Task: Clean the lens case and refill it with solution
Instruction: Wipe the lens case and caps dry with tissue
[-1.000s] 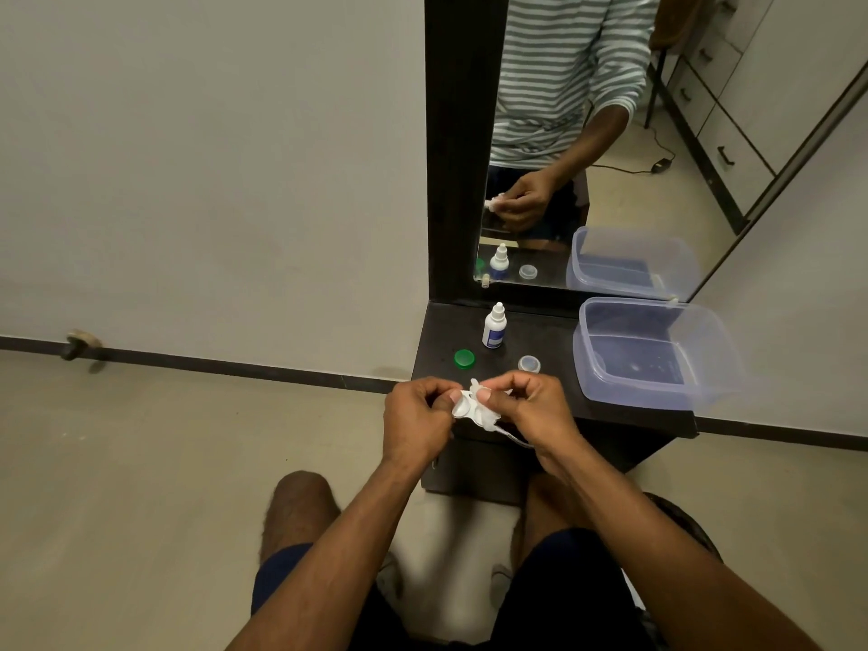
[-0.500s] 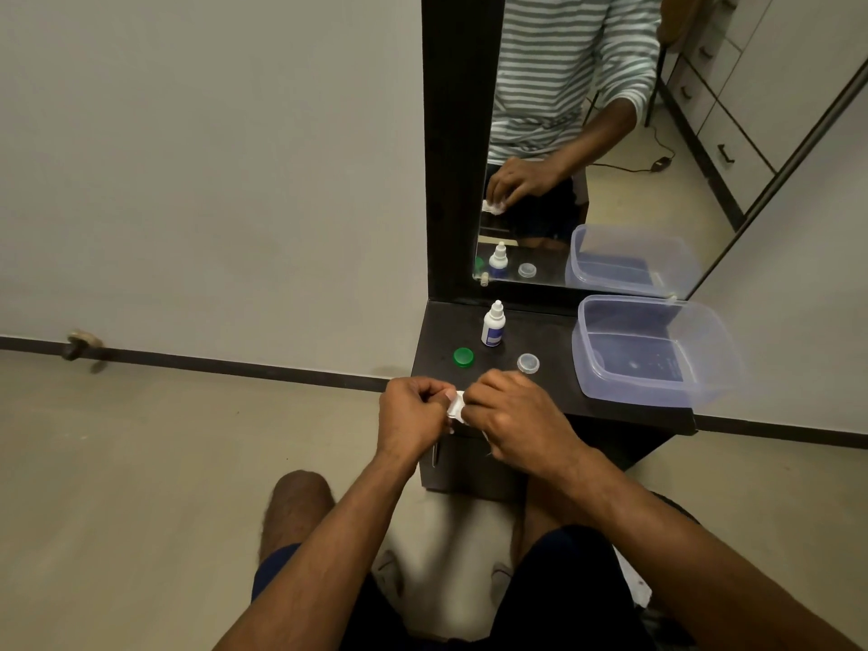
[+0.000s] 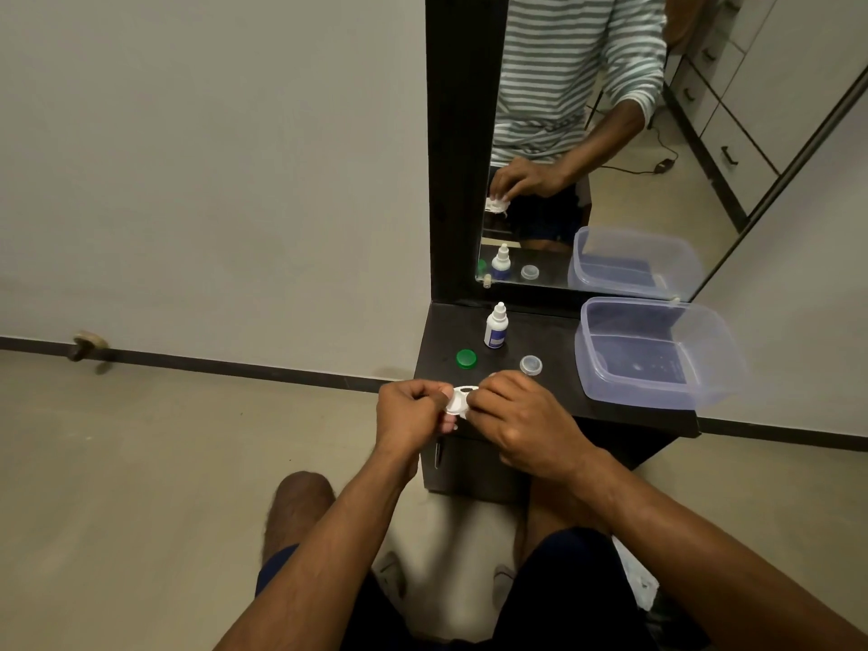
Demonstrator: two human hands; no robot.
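Note:
The white lens case [image 3: 458, 400] is held between both hands over the front edge of the dark shelf [image 3: 441, 335]. My left hand [image 3: 409, 413] grips its left end. My right hand [image 3: 519, 422] curls over its right part, fingertips on the case; a bit of white tissue shows in the mirror reflection. A small white solution bottle [image 3: 495, 326] with a blue label stands upright at the back of the shelf. A green cap [image 3: 466, 358] and a clear cap [image 3: 530, 365] lie loose on the shelf beyond my hands.
A clear plastic tub [image 3: 657, 352] sits at the shelf's right end, overhanging it. A mirror [image 3: 610, 133] in a dark frame rises behind the shelf. My knees are below, on a beige floor.
My right hand has closed over the case, hiding the tissue that stuck out a second ago. Both hands have stayed in the same spot at the shelf's front edge.

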